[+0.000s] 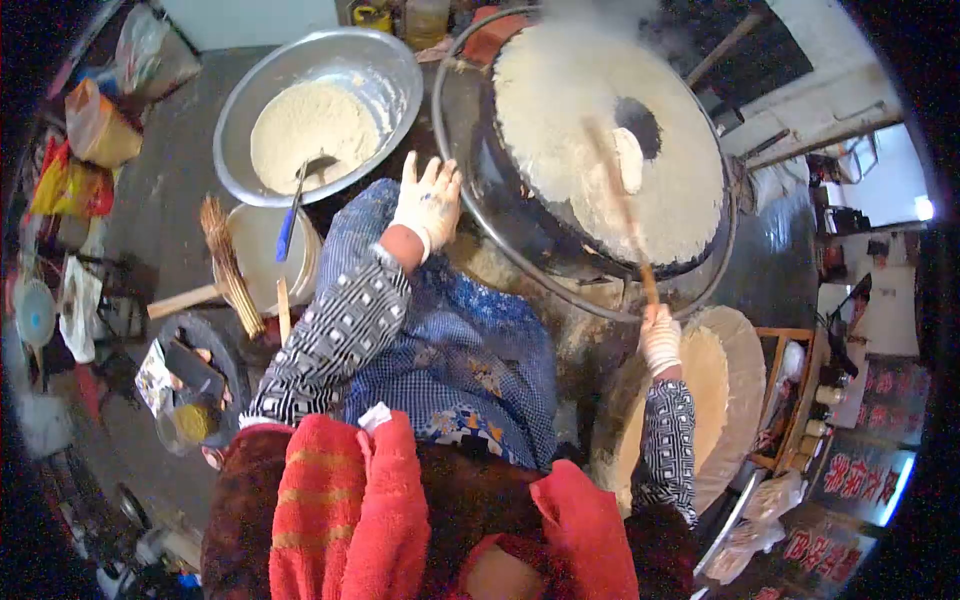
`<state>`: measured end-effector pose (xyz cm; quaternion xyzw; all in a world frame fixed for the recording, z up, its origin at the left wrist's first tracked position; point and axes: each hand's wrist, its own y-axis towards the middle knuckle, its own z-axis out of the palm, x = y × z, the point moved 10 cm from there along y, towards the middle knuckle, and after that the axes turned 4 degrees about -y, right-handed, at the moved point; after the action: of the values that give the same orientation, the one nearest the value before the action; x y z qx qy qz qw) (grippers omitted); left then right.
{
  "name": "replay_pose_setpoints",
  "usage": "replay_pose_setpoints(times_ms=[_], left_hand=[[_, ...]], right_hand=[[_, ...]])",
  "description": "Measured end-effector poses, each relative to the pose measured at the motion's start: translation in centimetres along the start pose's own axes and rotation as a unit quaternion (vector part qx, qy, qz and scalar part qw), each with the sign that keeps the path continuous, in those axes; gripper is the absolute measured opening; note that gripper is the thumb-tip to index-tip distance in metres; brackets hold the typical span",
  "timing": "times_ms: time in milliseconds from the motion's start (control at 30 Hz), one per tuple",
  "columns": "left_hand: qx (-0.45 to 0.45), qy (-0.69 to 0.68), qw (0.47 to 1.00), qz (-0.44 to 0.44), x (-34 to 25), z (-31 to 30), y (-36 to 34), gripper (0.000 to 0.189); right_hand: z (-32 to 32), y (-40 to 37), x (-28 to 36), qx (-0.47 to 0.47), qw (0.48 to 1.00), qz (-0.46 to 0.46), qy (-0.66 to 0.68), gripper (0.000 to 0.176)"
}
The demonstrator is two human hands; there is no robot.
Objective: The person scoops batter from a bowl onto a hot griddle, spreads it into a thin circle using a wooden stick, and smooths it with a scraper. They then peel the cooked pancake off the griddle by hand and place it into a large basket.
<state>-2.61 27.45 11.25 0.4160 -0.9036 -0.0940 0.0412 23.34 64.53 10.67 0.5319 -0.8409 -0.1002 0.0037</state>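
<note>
My right hand (660, 342), in a pale glove, is closed around the handle of a long wooden batter spreader (634, 232). The spreader's far part is smeared by motion over a large round griddle (508, 178). Pale batter (560, 110) coats most of the hot surface, with a dark bare patch (640, 122) near the middle and a thick white lump of batter (628, 160) beside it. Gloved too, my left hand (428, 205) has its fingers spread, holding nothing, between the griddle's outer metal ring (447, 130) and a big metal basin (230, 165).
Batter (312, 130) and a blue-handled ladle (287, 228) are in the basin. A straw brush (228, 262) lies across a pale bucket (268, 240) at left. Round flat sheets (710, 370) are stacked at right. Steam rises behind the griddle.
</note>
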Motion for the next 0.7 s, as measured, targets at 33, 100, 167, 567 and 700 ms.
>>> replay_pose_setpoints(times_ms=[33, 100, 167, 567, 700], left_hand=[[0.005, 0.012, 1.0, -0.002, 0.6, 0.1, 0.3, 0.054], [0.032, 0.039, 0.998, -0.022, 1.3, -0.9, 0.6, 0.056], [-0.002, -0.056, 0.998, -0.017, -0.1, -2.6, 0.0, 0.052], [-0.025, 0.01, 0.994, 0.109, -9.0, 0.9, -4.3, 0.043], [-0.053, -0.068, 0.993, 0.076, -6.7, -1.4, -3.8, 0.04]], right_hand=[[-0.2, 0.8, -1.4, 0.026, 0.998, 0.055, -0.012, 0.03], [-1.2, 1.8, -1.4, 0.014, 0.999, 0.037, -0.022, 0.027], [-2.2, 1.3, 0.1, 0.023, 0.999, 0.047, -0.013, 0.028], [-1.6, 2.2, 0.8, 0.013, 0.999, 0.029, -0.033, 0.035], [0.5, 3.2, -3.3, 0.02, 0.996, 0.077, -0.031, 0.036]])
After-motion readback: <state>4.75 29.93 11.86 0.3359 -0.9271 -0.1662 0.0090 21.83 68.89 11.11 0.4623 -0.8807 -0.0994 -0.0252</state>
